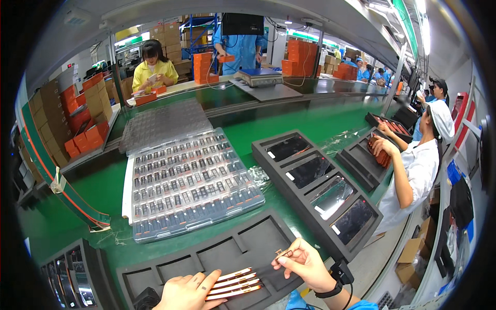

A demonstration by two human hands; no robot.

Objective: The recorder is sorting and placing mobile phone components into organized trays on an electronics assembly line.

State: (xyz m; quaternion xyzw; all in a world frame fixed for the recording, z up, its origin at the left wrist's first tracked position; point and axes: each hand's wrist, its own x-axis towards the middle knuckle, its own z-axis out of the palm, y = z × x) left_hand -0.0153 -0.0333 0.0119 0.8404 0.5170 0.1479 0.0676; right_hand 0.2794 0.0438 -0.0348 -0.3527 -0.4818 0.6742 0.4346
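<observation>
My left hand [188, 292] is closed around several thin, phone-sized slabs [235, 284] with shiny copper-orange edges, stacked with narrow gaps between them. In a pinch between thumb and fingers, my right hand [309, 264] holds a small brownish part [281, 254] shaped like a little open frame. Its exact kind is too small to make out. Both hands are over the near black foam tray [192, 254], whose visible far compartments hold nothing. The fingers of my left hand partly cover the slabs.
A clear plastic tray [147, 235] carries rows of small dark parts. Right of it, a black foam tray [283, 168] holds several dark-screened phones; another foam tray [98, 258] stands at lower left. A co-worker in white [421, 160] handles copper-coloured pieces at right. A scale [260, 77] stands beyond.
</observation>
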